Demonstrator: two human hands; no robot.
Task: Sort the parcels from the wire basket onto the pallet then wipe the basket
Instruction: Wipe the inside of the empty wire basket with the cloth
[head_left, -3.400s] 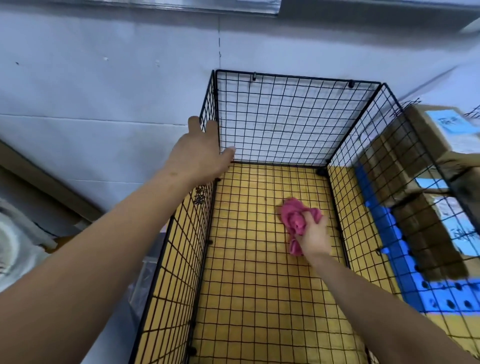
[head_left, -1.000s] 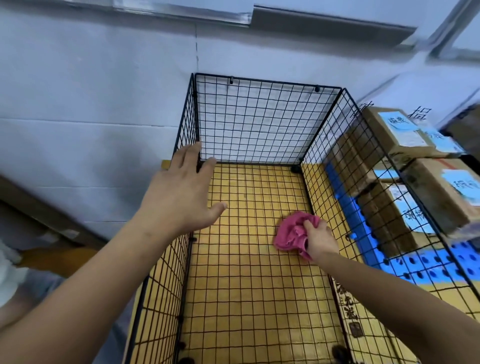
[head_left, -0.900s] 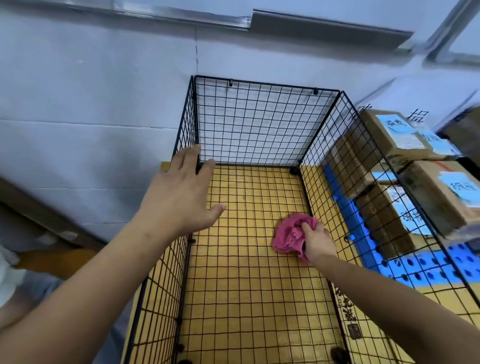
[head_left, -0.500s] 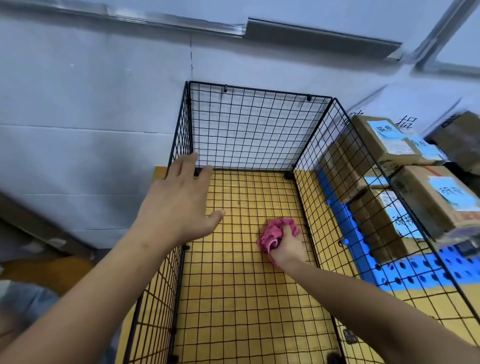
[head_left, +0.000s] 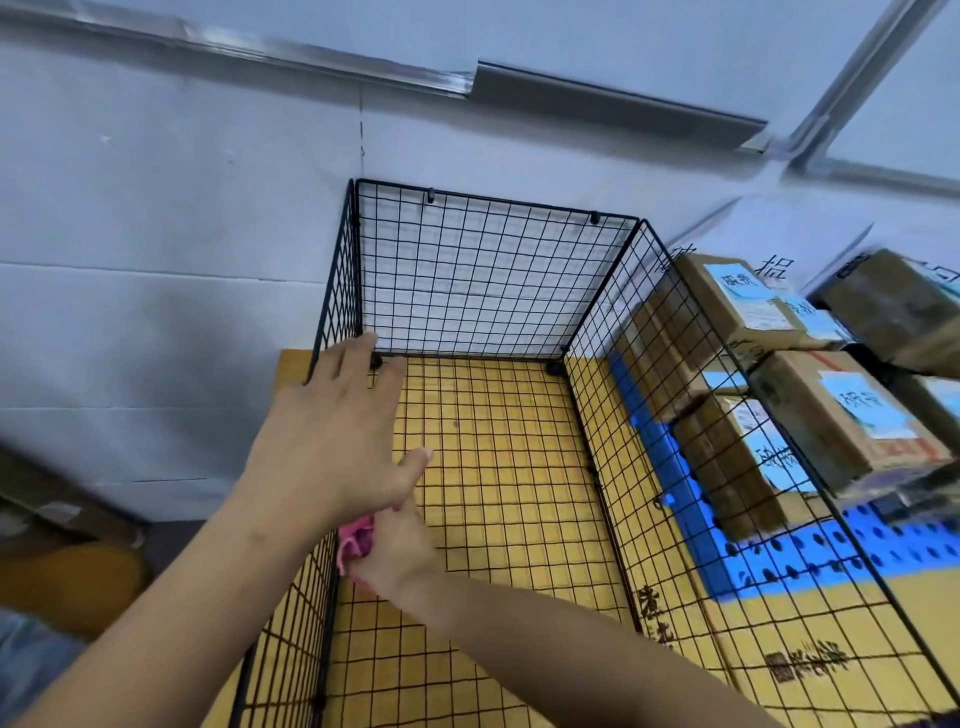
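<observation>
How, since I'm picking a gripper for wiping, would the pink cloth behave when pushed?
Probably floppy: the pink cloth sits bunched in folds in the right hand, so it would crumple rather than slide. Likely light: one hand holds it. It may snag on the wire basket floor.

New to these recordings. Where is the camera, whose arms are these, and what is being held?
There is no machine here: a person works bare-handed, and the one camera sits on their head, looking forward and down, so both arms reach in from the bottom edge. The black wire basket stands on a yellow surface by a pale wall. The right hand reaches inside it, low by the left wall, with a crumpled pink cloth in its grip. The left hand is spread open over the top of that wall; whether it touches the wire is hard to tell. Right of the basket, cardboard parcels with pale blue labels sit stacked on a blue pallet.
</observation>
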